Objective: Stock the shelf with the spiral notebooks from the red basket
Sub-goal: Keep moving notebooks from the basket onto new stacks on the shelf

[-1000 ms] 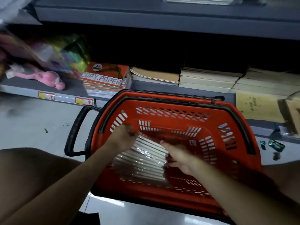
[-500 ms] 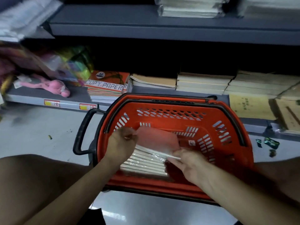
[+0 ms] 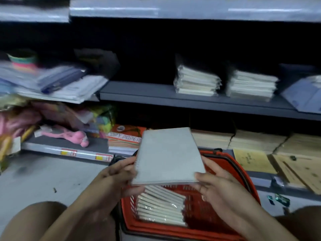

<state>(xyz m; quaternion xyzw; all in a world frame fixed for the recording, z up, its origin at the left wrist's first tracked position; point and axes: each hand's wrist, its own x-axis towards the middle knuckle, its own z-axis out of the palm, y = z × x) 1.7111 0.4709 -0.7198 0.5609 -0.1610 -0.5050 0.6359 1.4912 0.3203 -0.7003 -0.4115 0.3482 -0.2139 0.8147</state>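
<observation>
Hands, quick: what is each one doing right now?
Left hand: grips the grey spiral notebook at its coil edge.
Right hand: holds the same notebook's opposite edge.

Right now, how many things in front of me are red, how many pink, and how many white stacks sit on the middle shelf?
Red: 1, the red basket
Pink: 1, the pink toy on the bottom shelf
White stacks on the middle shelf: 2, the left stack and the right stack
Total: 4
</observation>
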